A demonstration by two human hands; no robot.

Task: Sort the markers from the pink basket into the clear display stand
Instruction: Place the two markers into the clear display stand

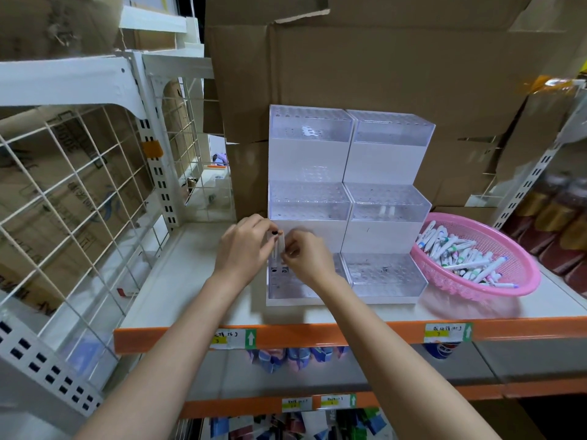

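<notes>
Placing step. Left hand [243,246] and right hand [306,257], fingers [263,228] curled in, pinch slim white-barrelled markers [279,246] upright just above the bottom-left tier of the clear stepped acrylic display stand [349,198]; count unclear. The round pink plastic mesh basket [521,281], beside the stand, holds most markers. Next move likely calls for lining a tip over a free hole and lowering it straight.

Brown cardboard boxes [381,58] fill the upper frame; a white wire grid [79,185] stands at left, beside an orange-edged white shelf [178,281].
</notes>
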